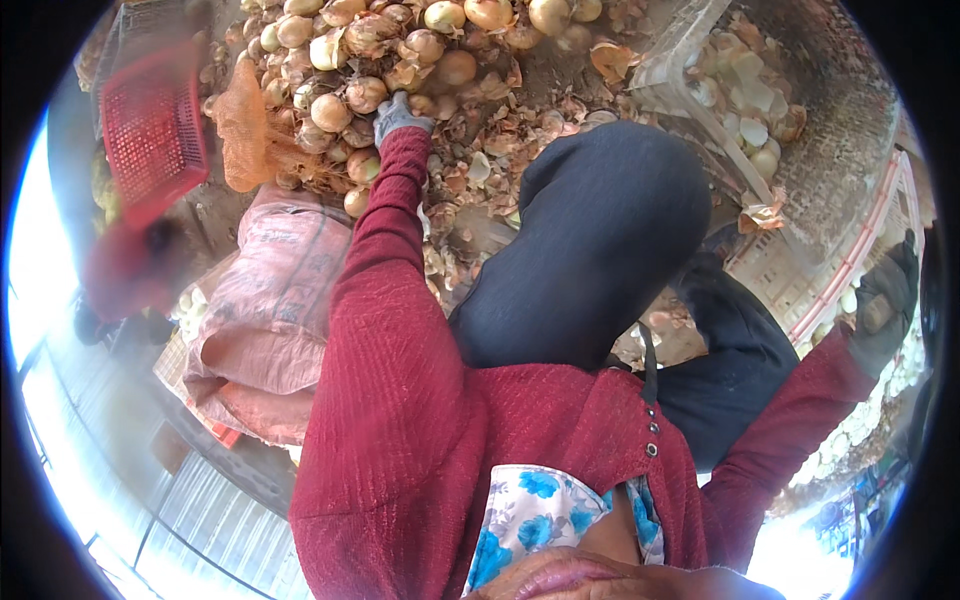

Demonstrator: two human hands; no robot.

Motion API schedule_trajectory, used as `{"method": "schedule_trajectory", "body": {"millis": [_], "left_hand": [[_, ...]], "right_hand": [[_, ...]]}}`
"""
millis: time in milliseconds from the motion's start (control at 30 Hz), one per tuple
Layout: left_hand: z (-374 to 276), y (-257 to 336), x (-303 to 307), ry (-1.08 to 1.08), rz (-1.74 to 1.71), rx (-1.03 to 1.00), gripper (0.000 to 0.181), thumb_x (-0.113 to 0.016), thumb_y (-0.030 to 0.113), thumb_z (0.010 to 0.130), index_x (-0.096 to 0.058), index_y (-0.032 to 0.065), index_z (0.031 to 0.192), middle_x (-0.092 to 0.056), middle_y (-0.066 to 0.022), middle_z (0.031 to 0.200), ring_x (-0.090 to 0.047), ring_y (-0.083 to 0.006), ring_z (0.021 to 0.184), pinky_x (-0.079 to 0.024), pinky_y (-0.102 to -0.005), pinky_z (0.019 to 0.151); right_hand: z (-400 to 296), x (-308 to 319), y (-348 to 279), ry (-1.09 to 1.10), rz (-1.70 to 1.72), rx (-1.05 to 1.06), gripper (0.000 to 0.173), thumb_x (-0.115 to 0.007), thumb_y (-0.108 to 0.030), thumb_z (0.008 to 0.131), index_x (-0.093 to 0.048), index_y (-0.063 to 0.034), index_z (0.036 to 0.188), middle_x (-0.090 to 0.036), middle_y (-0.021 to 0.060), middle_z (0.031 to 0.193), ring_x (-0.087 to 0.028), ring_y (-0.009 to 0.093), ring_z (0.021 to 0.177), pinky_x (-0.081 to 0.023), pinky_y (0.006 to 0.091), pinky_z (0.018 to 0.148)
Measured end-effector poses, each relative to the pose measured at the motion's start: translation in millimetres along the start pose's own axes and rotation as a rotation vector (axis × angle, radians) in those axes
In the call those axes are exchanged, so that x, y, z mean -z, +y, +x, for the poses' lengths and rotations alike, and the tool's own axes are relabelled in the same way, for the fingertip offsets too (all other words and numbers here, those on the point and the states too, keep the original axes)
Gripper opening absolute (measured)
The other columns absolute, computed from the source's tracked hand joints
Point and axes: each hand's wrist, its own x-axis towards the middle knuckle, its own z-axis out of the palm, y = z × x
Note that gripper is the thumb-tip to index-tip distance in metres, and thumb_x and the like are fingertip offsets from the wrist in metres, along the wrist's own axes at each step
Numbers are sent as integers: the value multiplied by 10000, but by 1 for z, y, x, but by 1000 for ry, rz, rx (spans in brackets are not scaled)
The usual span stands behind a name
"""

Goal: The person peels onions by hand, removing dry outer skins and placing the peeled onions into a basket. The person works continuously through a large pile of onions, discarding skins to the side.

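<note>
My left hand (403, 118), in a grey glove, reaches into a heap of unpeeled onions (330, 112). Its fingers touch the onions, but whether they grip one cannot be told. Far to the right is my right hand (885, 307) in a dark glove, over the edge of a pink-rimmed crate (855, 270) with pale peeled onions beyond. A small tan patch shows at that hand; what it is, and whether it is held, is unclear. An orange mesh net (244, 127) lies against the heap's left side. Loose onion skins (480, 169) cover the ground before my knees.
At the upper right, a clear plastic crate (694, 45) stands near peeled onions and skins. A pink woven sack (277, 277) lies left of my arm, over a yellowish crate (169, 367). A red plastic basket (154, 124) is at the upper left, with a blurred red shape below it.
</note>
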Motion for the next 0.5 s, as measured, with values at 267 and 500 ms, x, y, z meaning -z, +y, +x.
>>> {"method": "schedule_trajectory", "body": {"millis": [267, 500], "left_hand": [[-64, 127, 8, -249, -196, -138, 510, -621, 349, 695, -549, 189, 1174, -518, -101, 1207, -531, -329, 1064, -428, -393, 913], [-49, 153, 18, -574, -192, 23, 496, -702, 340, 632, -617, 148, 1081, -621, -70, 1075, -553, -203, 1069, -439, -313, 895]], "right_hand": [[10, -76, -1, 348, -268, -79, 284, -476, -200, 911, -524, 60, 1016, -529, 42, 858, -475, 52, 698, -391, 182, 639], [19, -96, -15, 619, 694, -552, 418, -384, -108, 951, -294, 60, 1322, -485, 46, 925, -284, 9, 477, -265, 155, 411]]}}
